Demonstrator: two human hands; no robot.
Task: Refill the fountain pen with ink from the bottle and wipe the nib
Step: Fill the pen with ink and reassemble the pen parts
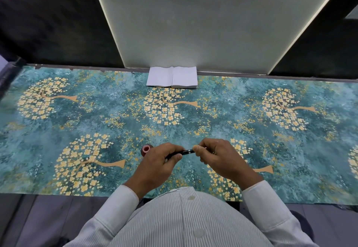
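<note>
Near the six o'clock edge of the patterned table cover (213, 114), both hands meet over a black fountain pen (183, 152) held level, clear of the surface. The left hand (157, 166) has its fingers curled round the barrel end, while the right hand (222, 159) pinches the other end between thumb and forefinger; whether that end is the cap or the grip section is hard to tell, since the fingers cover it. Just at ten o'clock of the left hand, partly hidden behind it, stands a small reddish ink bottle (146, 149) with its mouth open. A stack of white tissues (172, 77) lies well apart at twelve o'clock, against the wall panel. The step looks like taking the pen apart for filling. It would go best with the left hand steady and only the right twisting along the pen's axis, keeping the pen level and the left knuckles away from the uncapped bottle, which could tip.
</note>
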